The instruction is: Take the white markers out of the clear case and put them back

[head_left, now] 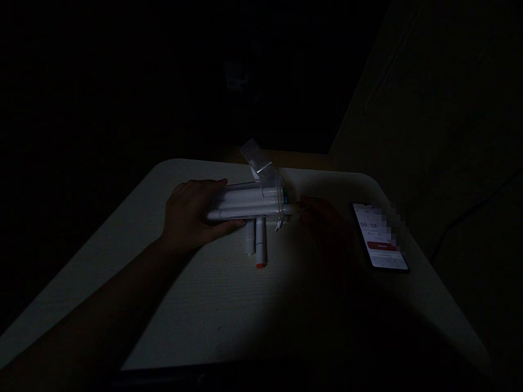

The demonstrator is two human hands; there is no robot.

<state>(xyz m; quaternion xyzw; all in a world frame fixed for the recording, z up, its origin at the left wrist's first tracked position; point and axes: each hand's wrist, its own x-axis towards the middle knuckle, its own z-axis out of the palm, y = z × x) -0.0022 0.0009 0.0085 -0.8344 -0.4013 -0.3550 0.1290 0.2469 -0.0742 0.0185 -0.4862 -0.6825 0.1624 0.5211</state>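
In the head view, my left hand [186,215] comes in at eight o'clock to the clear case [249,201], its fingers clamped round the case, the thumb along the near side and the others over the far side. The case lies level over the middle of the counter [204,305], its mouth towards three o'clock, with white pens inside; I cannot tell whether it rests on the top or is held just above. My right hand [324,218] is at three o'clock, its fingertips at the outer end of a pen [291,209] sticking out of the mouth. They are in deep shadow, so I cannot tell whether they are pinched round it or merely against it. The clear flap [256,157] stands up at twelve o'clock. At six o'clock two loose pens reach out from under the case's near edge: an orange-ended one [260,245] and, just beside it, a plainer one [249,238]. Further off, at about four o'clock, lies a lit phone [379,237]. If my left grip slackened, the case could swing and the packed pens slide out through the open mouth; too hard a squeeze might bow its thin walls and jam them. A crooked push would catch the pen on the rim. Lowering or shifting the case could roll the loose pair, and this gloom makes any misalignment easy to miss.
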